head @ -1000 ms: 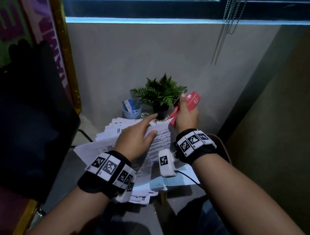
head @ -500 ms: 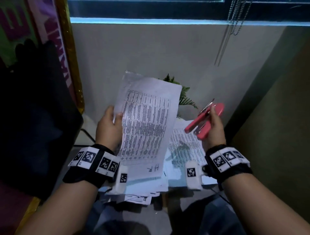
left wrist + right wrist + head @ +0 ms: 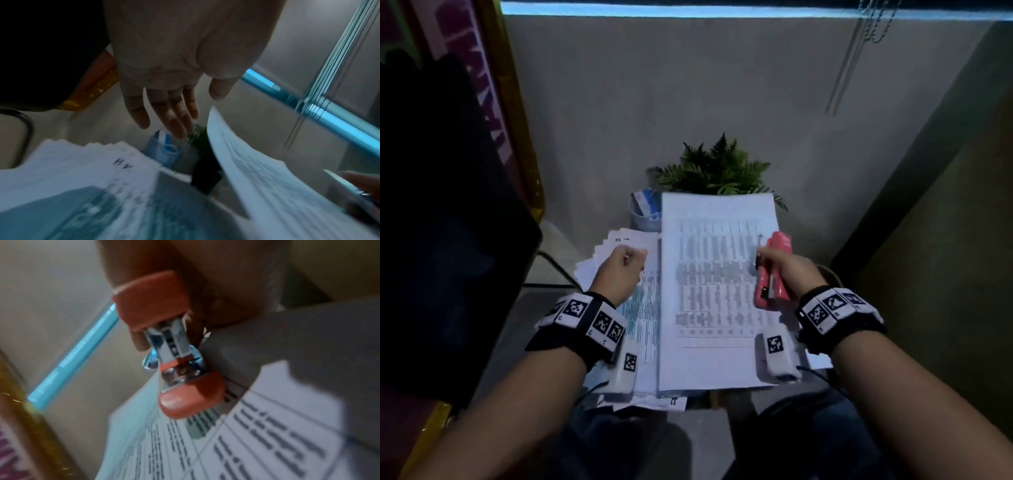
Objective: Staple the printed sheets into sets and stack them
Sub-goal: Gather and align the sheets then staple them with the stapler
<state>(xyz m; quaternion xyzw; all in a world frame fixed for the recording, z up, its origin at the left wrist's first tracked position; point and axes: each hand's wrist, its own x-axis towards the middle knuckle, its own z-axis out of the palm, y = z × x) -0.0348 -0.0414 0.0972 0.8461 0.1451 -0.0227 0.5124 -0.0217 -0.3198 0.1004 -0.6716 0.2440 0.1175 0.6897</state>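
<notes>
**A:** Where was the stapler at that moment?

**B:** The red stapler [image 3: 772, 274] was in the right hand [image 3: 789, 270], over the right edge of the printed set [image 3: 717, 291]. The fingers were wrapped round its body, so it was firmly gripped. In the right wrist view the stapler [image 3: 170, 344] had its metal mouth towards the paper's edge, but the picture was too blurred to tell whether the sheet sat between its halves.

**A:** And the set itself?

**B:** It lay face up on the right side of the small table, its near edge close to the person, its far edge reaching the potted fern [image 3: 717, 171]. From the left wrist view the printed set [image 3: 267, 178] looked lifted along its left side rather than flat.

**A:** What about the other hand?

**B:** The left hand [image 3: 619, 277] hung above the fanned pile of loose sheets [image 3: 616, 246] on the left. It held nothing. The head view showed it loosely curled; in the left wrist view the left hand [image 3: 180, 65] had its fingers [image 3: 174, 118] stretched out and relaxed.

**A:** Anything else there?

**B:** A small cup [image 3: 645, 212] stood on the far side, just left of the fern.
</notes>
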